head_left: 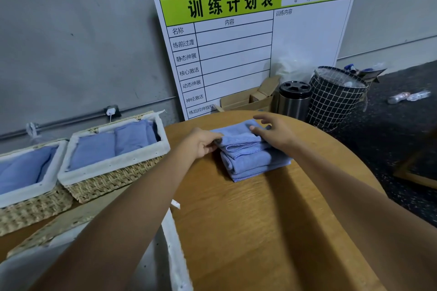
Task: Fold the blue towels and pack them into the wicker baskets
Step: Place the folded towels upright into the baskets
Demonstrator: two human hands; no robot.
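Folded blue towels are already packed in two wicker baskets (113, 160) (28, 186) left of the bench (260, 220), while a small stack of blue towels (250, 158) on the bench is pinched by the left hand (203, 142) and touched by the spread right hand (272, 132), judged unpacked.

The light is dim, soft and cool, leaving the grey wall (71, 30) flat. Both forearms throw broad, soft-edged shadows onto the wooden worktop (248, 220). The white planning board (255, 49) is the brightest surface, without harsh glare. Wide-angle distortion bends the worktop rim and tilts the board. The near basket lining (175, 255) at the bottom edge is blurred.
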